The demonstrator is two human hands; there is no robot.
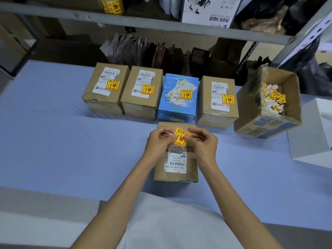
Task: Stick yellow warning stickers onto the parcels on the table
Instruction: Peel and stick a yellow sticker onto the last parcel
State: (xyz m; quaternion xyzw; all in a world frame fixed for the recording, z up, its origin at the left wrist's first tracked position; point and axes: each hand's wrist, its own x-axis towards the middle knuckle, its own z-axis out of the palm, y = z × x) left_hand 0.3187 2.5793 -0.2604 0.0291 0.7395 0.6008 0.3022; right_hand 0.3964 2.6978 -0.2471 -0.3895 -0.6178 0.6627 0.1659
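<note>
While both hands, left hand (158,141) and right hand (201,141), pinch the yellow sticker (180,137) at centre frame, peeling looks underway; next, press it onto the nearest parcel (177,175) below.

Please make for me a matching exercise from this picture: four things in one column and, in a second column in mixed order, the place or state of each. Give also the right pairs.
1 blue parcel
2 yellow sticker
3 open carton
4 sticker roll

A on the upper shelf
B holds yellow and white scraps
C back row, third from left
D pinched by left hand and right hand

Pairs: 1-C, 2-D, 3-B, 4-A
</note>
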